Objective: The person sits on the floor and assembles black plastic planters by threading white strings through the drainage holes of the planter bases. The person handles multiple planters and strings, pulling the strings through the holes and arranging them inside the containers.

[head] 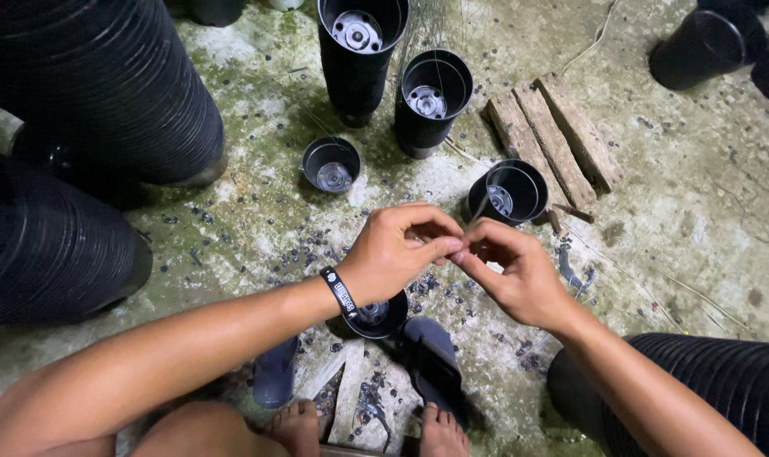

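My left hand (397,254) and my right hand (511,271) meet fingertip to fingertip above the concrete floor, pinching something thin, possibly a wire, too small to make out clearly. A black band circles my left wrist. Directly beneath my left hand sits a small black plastic pot (380,315), partly hidden by the wrist. Another black pot (510,191) stands just beyond my fingers. Thin wires (435,34) rise near the far pots.
Several black pots stand beyond: a short one (331,163), a taller one (431,97), a tall stack (359,51). Long ribbed stacks of pots lie at left (97,93) and lower right (714,381). Wooden slats (554,135) lie on the floor. My feet rest on dark sandals (431,364).
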